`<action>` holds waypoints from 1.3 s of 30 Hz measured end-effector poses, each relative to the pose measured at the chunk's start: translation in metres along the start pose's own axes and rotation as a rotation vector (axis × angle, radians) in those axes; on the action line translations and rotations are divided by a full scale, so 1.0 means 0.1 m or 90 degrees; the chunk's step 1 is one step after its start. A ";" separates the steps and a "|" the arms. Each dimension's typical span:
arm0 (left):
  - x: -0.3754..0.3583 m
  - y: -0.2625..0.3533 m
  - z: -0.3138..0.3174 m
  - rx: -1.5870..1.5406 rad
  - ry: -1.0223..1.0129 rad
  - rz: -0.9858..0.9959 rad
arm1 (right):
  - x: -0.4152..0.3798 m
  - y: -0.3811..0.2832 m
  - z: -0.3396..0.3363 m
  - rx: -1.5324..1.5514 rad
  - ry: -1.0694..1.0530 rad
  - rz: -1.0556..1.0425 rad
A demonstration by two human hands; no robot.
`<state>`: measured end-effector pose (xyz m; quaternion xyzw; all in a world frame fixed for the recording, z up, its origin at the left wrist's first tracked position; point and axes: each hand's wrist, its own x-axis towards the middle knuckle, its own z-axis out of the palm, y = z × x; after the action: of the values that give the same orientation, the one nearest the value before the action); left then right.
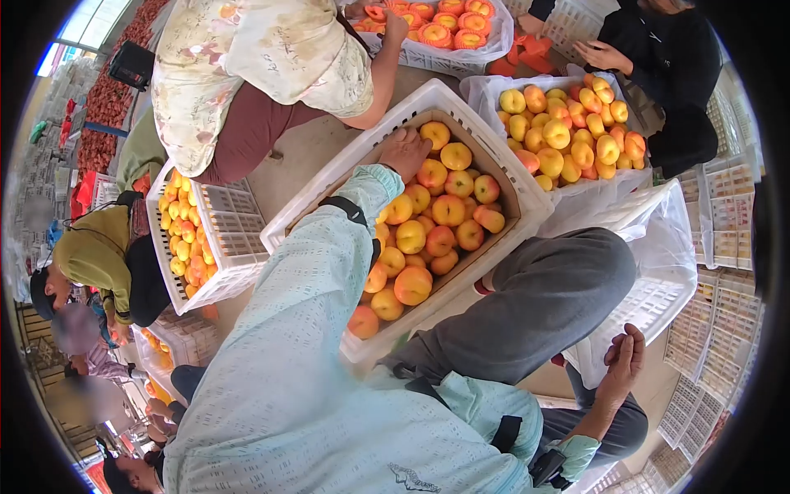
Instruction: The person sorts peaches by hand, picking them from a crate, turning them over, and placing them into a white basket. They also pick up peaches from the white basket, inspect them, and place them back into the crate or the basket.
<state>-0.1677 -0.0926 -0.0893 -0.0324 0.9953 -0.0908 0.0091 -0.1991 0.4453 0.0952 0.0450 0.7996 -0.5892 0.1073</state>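
My left hand (405, 154) reaches into the far corner of a white crate (329, 185) lined with cardboard. Its fingers curl down beside a yellow-red peach (434, 132); whatever lies under the palm is hidden. Loose peaches (448, 210) fill much of this crate, which stands in front of me. My right hand (623, 366) hangs in the air beyond my knee, palm turned up, its fingers loosely bent and slightly apart. I see nothing in it. Close to it stands a white crate with a plastic liner (654, 288).
A lined crate heaped with peaches (568, 136) stands at upper right. At the top, another crate holds peaches in orange foam nets (448, 25). A person in a floral shirt (263, 58) sits opposite; a person in black (671, 58) sits farther right. Crates (708, 329) are stacked at right.
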 end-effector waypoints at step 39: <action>-1.49 -0.38 -0.56 -0.224 -0.031 -0.072 | 1.20 -1.31 3.25 -0.319 -0.490 -0.383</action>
<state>-0.0183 -0.1102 -0.0257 -0.0916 0.9919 0.0850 0.0221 -0.3033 0.0902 0.0985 -0.4312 0.7961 -0.3595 0.2261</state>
